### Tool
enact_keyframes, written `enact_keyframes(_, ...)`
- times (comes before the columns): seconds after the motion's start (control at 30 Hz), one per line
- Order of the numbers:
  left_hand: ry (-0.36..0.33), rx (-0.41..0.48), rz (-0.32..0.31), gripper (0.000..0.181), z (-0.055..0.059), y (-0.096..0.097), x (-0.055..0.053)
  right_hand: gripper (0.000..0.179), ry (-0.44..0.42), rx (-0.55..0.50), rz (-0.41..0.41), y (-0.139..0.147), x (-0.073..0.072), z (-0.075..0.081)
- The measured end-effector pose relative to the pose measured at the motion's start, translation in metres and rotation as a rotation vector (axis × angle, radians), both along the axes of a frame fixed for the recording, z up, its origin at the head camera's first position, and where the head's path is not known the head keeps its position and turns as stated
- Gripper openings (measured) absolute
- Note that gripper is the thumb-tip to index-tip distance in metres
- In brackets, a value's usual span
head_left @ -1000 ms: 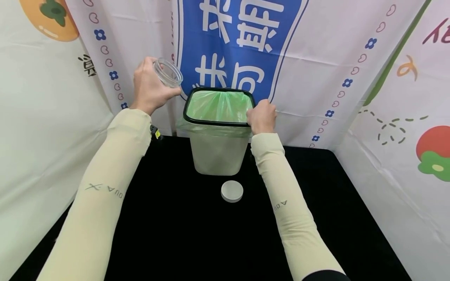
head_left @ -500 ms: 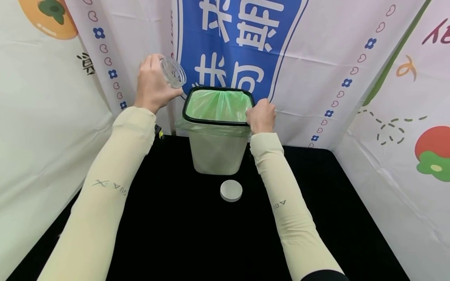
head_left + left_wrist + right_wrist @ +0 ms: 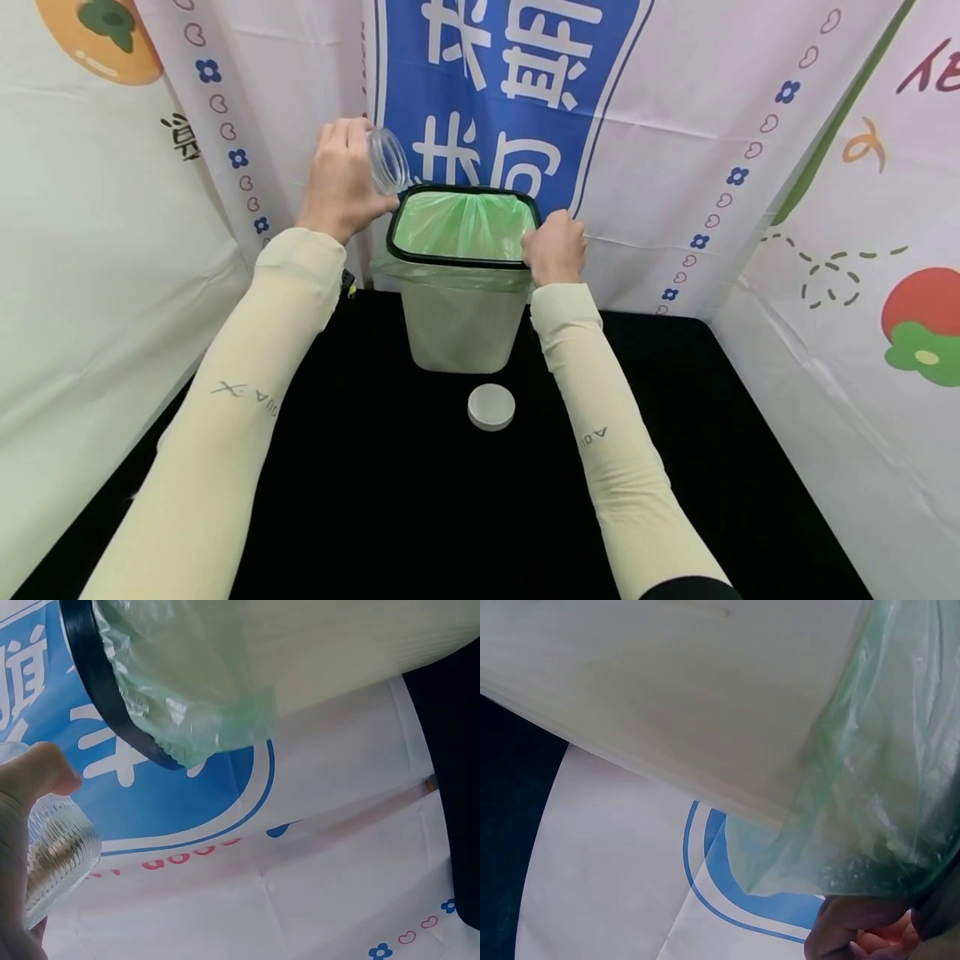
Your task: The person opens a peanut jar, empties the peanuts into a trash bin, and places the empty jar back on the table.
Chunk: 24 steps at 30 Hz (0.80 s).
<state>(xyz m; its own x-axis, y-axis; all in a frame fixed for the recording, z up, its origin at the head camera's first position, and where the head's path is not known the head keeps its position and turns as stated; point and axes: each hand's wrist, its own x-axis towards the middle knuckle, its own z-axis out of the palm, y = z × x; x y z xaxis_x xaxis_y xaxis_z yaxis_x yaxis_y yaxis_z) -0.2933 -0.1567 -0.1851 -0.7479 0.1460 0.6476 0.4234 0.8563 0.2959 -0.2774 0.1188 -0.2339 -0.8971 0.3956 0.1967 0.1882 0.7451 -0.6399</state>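
A clear jar (image 3: 387, 161) is held by my left hand (image 3: 341, 179), its open mouth tilted toward the bin at the rim's upper left corner. Through the ribbed wall of the jar (image 3: 64, 851), the left wrist view shows pale brown contents that I cannot identify. The pale trash bin (image 3: 465, 329) stands on the black table, lined with a green plastic bag (image 3: 442, 229) that folds over under its black rim (image 3: 457, 262). At the bin's right side my right hand (image 3: 557, 248) grips the rim, with curled fingers also seen in the right wrist view.
A round white lid (image 3: 491, 408) lies on the black table (image 3: 420, 500) in front of the bin. Printed white fabric (image 3: 667, 108) hangs close behind the bin. More fabric walls flank the table on the left and right.
My left hand has moved right with the jar, toward the bin, and the jar's mouth has tipped further over. The right hand keeps its hold on the rim.
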Motion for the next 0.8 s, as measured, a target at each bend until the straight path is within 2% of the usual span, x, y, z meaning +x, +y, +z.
enact_keyframes(0.17, 0.029, -0.03, -0.01, 0.093, 0.0, 0.005, 0.0, 0.019, 0.005, -0.01, 0.007, -0.001, -0.001, 0.0)
enact_keyframes(0.8, 0.104, -0.197, -0.065, 0.077, -0.001, 0.015, 0.001, 0.017, -0.006, -0.029, 0.0, 0.001, -0.002, 0.002)
